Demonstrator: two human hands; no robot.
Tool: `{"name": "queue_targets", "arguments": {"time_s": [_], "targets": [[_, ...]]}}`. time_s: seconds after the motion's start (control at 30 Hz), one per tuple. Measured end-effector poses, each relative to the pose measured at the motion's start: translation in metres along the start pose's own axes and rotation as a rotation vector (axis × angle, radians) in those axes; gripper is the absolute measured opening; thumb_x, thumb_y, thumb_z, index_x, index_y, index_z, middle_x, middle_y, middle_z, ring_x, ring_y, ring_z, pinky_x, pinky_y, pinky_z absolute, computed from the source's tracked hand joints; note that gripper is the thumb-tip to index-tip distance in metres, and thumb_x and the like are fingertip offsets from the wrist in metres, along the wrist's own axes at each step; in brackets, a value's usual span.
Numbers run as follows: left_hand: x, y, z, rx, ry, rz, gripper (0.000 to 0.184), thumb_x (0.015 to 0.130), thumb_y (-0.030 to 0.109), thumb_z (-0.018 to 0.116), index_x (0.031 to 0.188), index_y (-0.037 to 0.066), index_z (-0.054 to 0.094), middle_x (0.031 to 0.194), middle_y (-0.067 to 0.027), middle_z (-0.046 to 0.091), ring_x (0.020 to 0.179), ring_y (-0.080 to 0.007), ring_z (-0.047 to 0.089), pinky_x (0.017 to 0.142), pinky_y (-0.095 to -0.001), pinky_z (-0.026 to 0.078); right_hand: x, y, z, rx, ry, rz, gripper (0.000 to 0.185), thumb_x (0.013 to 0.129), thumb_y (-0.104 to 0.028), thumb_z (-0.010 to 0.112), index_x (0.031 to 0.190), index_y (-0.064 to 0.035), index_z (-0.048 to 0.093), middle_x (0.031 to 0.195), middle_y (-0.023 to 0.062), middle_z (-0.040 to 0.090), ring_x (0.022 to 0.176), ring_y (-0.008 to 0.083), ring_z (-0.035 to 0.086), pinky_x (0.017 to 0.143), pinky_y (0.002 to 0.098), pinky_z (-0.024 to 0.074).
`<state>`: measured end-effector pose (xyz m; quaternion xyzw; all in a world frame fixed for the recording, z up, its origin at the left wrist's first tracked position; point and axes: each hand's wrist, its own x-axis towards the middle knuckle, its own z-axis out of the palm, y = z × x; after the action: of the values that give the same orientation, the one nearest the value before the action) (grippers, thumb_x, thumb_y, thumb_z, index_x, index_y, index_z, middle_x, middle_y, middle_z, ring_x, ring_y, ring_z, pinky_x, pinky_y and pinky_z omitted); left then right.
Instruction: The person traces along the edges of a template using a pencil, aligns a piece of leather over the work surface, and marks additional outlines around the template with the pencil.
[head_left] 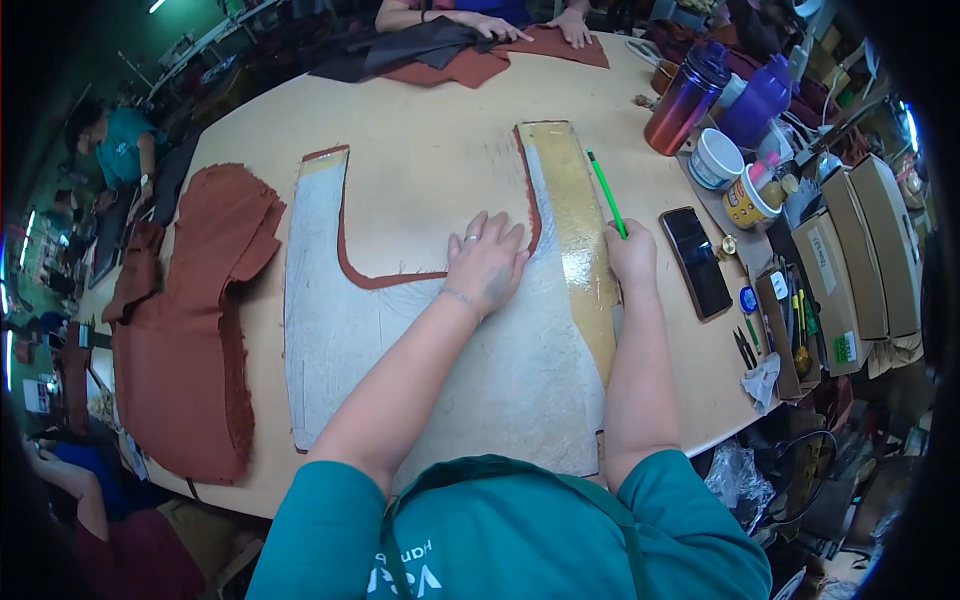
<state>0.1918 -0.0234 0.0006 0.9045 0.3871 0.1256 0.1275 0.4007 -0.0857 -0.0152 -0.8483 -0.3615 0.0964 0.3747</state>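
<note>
A worn grey-white pattern piece (500,370) with a deep U-shaped cut-out lies flat in front of me. Rust-brown fabric (392,281) shows as a thin border along its inner curve and at the tips. Down the right arm of the pattern runs a shiny yellowish strip (572,230). My left hand (488,262) rests on the pattern at the bottom of the curve, fingers spread. Just off the pattern's right edge, my right hand (632,255) is closed around a green pencil (604,188), its dark end pointing up and away from me.
A stack of rust-brown fabric pieces (185,340) lies on the table at left. To the right are a phone (695,262), a tumbler (686,100), tubs (715,160) and a cardboard tool box (790,330). Across the table, another person's hands (530,30) touch dark and rust cloth.
</note>
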Motion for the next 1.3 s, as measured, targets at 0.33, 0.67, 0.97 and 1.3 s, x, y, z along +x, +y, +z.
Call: {"name": "queue_targets", "arguments": {"time_s": [0.33, 0.67, 0.97, 1.3], "targets": [[0.036, 0.002, 0.028, 0.082, 0.034, -0.034, 0.042, 0.085, 0.023, 0.043, 0.127, 0.013, 0.042, 0.137, -0.0069, 0.032, 0.128, -0.0304, 0.025, 0.096, -0.0626, 0.024, -0.004, 0.004, 0.0, 0.137, -0.084, 0.039, 0.02, 0.074, -0.012, 0.06, 0.09, -0.0005, 0.064, 0.077, 0.0205, 0.061, 0.074, 0.0302, 0.061, 0.069, 0.035, 0.0467], [-0.069, 0.034, 0.006, -0.042, -0.156, 0.239, 0.054, 0.082, 0.036, 0.051, 0.129, 0.011, 0.04, 0.137, -0.0098, 0.032, 0.129, -0.0274, 0.026, 0.098, -0.0559, 0.026, -0.008, -0.018, -0.01, 0.829, -0.052, 0.172, 0.018, 0.083, -0.014, 0.057, 0.095, -0.0012, 0.062, 0.071, 0.0027, 0.056, 0.061, 0.0099, 0.051, 0.06, 0.0242, 0.0429], [-0.077, 0.018, -0.003, -0.05, -0.215, 0.182, 0.068, 0.076, 0.063, 0.045, 0.133, 0.028, 0.035, 0.142, -0.0101, 0.021, 0.133, -0.0294, 0.013, 0.097, -0.0635, 0.018, -0.057, -0.078, 0.043, 0.689, -0.614, 0.066, 0.013, 0.087, -0.015, 0.054, 0.091, -0.0032, 0.053, 0.078, 0.0041, 0.058, 0.07, 0.0086, 0.056, 0.061, 0.0201, 0.0459], [-0.077, 0.017, -0.002, -0.05, -0.25, 0.16, 0.067, 0.076, 0.063, 0.045, 0.129, 0.024, 0.041, 0.14, -0.0107, 0.024, 0.132, -0.0306, 0.015, 0.098, -0.063, 0.016, -0.065, -0.095, 0.064, 0.387, -0.652, -0.217, 0.012, 0.083, -0.009, 0.058, 0.088, 0.0007, 0.053, 0.075, 0.0059, 0.058, 0.071, 0.0116, 0.056, 0.065, 0.0251, 0.0458]]}}
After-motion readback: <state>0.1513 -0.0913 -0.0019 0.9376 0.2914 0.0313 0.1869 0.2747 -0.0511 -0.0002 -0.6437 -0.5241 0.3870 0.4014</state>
